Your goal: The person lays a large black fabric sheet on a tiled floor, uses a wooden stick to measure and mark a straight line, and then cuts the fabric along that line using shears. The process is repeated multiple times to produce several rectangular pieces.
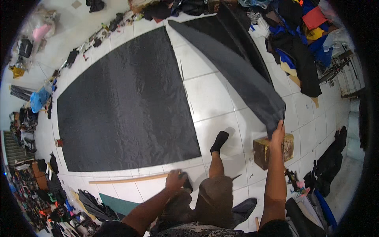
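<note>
My right hand point(278, 132) is closed on the near corner of a dark grey fabric sheet point(237, 75). That sheet is lifted and folded over along its length, and its far end lies on the floor. Left of it, a large black fabric panel point(126, 102) is spread flat, with slight ripples. My left hand point(176, 180) is low in front of me, by the right end of a long wooden stick point(128, 179). Its fingers are curled by something dark that I cannot make out, close to my dark-socked foot.
A worn box-like block point(292, 148) stands beneath my right hand. My other socked foot point(221, 139) is on the white tiles point(207, 96) between the fabrics. Heaped cloth scraps point(300, 59) lie at the far right; clutter point(29, 193) lines the left. A green sheet point(116, 203) lies near me.
</note>
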`<act>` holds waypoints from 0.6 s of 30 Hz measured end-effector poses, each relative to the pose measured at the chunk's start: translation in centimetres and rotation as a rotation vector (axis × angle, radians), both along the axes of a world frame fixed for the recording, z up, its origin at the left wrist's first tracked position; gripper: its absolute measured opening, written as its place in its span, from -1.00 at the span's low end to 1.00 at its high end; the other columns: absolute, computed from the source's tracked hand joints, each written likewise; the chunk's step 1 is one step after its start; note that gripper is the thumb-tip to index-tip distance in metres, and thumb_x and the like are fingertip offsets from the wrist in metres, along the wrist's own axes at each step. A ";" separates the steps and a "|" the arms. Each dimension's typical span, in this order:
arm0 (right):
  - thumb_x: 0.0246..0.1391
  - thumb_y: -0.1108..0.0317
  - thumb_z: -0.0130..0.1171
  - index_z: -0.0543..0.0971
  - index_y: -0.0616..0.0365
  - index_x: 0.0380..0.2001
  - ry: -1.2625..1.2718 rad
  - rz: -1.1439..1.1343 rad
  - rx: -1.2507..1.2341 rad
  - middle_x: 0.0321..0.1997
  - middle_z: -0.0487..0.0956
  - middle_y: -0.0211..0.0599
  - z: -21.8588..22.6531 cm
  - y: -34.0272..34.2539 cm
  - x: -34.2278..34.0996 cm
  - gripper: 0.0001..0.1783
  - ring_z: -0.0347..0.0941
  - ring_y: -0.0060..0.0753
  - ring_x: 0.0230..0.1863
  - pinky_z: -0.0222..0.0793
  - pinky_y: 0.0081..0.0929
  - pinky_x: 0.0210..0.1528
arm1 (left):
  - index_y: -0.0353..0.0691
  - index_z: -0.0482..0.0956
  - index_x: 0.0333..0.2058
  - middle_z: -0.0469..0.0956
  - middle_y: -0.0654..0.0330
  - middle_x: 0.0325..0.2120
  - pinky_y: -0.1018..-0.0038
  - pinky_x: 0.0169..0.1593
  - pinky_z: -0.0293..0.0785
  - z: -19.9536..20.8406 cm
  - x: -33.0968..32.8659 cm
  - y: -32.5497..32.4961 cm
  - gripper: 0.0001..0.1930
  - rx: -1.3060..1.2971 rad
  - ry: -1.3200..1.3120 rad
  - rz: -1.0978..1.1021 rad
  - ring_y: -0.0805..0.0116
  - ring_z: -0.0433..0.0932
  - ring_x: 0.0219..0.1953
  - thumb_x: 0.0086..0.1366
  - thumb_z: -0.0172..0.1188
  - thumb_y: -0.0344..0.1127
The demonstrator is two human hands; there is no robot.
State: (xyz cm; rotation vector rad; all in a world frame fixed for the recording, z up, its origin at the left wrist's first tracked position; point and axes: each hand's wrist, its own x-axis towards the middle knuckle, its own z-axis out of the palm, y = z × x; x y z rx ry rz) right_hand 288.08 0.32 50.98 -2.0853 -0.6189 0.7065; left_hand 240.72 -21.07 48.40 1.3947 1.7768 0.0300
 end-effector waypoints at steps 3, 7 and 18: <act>0.37 0.19 -0.22 0.34 0.33 0.21 -0.381 0.486 0.096 0.09 0.50 0.15 8.5 -2.9 -4.3 -0.49 0.47 0.12 0.05 0.31 -0.19 0.12 | -0.45 0.52 -0.06 0.51 -0.29 -0.10 0.18 0.12 0.34 3.7 6.8 22.7 -0.26 -0.011 -0.237 0.279 -0.11 0.48 0.03 0.27 0.02 0.28; 0.18 0.32 0.03 0.50 0.11 0.09 -0.442 0.894 0.214 -0.04 0.58 -0.02 11.1 -4.7 -6.2 -0.60 0.52 0.10 -0.13 0.41 -0.06 -0.08 | -0.41 0.17 0.24 0.44 -0.27 0.02 0.22 -0.05 0.49 10.6 18.1 40.4 -0.01 -0.020 -0.472 0.432 -0.09 0.48 0.04 0.10 0.20 0.34; 0.06 -0.15 0.21 0.11 0.17 0.34 -0.132 0.944 -0.400 0.00 0.51 0.29 20.6 7.4 -8.7 -0.05 0.47 0.09 0.09 0.37 -0.12 0.13 | -0.40 0.56 -0.35 0.57 0.12 -0.49 0.34 -0.50 0.40 14.6 21.5 45.3 -0.81 -0.319 -0.595 0.628 0.27 0.50 -0.55 0.06 0.21 -0.41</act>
